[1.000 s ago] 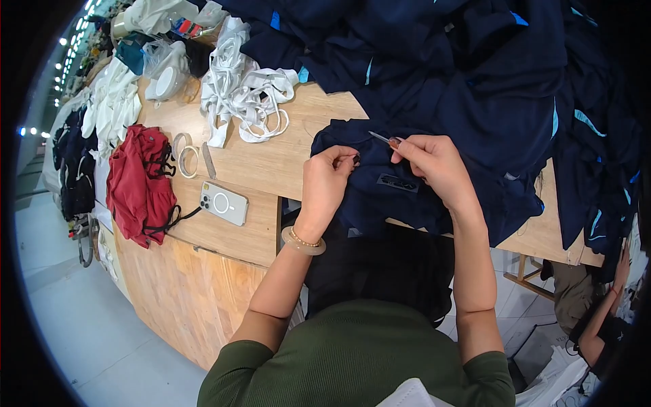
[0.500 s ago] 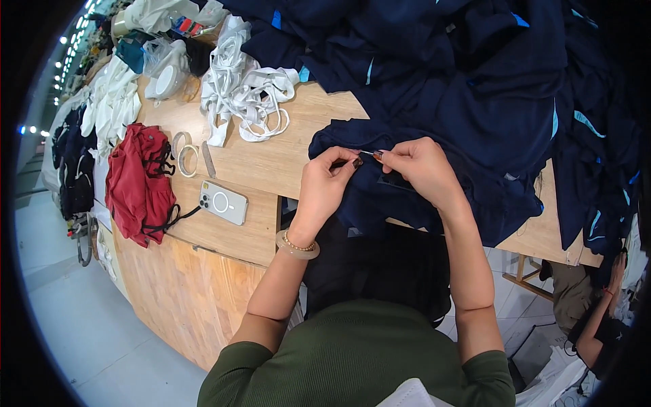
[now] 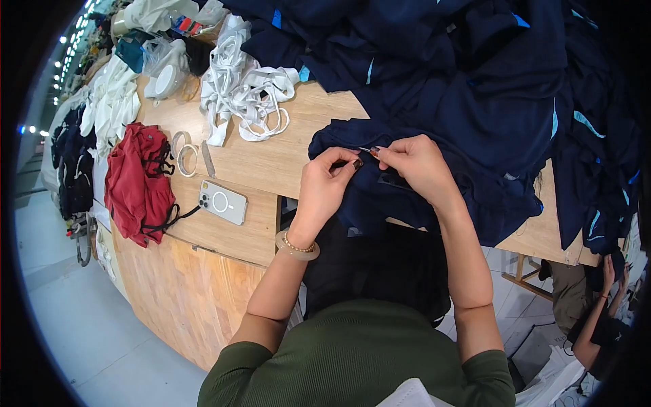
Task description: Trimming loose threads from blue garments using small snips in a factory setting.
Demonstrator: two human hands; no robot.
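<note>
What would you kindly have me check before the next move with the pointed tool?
1. Pointed tool gripped: ok, pinched in the right hand.
2. Left hand on the work: ok, it is at the navy garment.
3. Left hand's pinch on cloth: cannot tell, its fingertips hide it.
4. Tip well away from the left hand: not ok, it is right by the fingertips.
5. Phone and red garment apart from the work: ok, both lie to the left.

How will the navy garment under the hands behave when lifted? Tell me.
The navy garment would likely sag limply, given its soft folds. It might drag neighbouring cloth along, since it lies against the navy pile.
</note>
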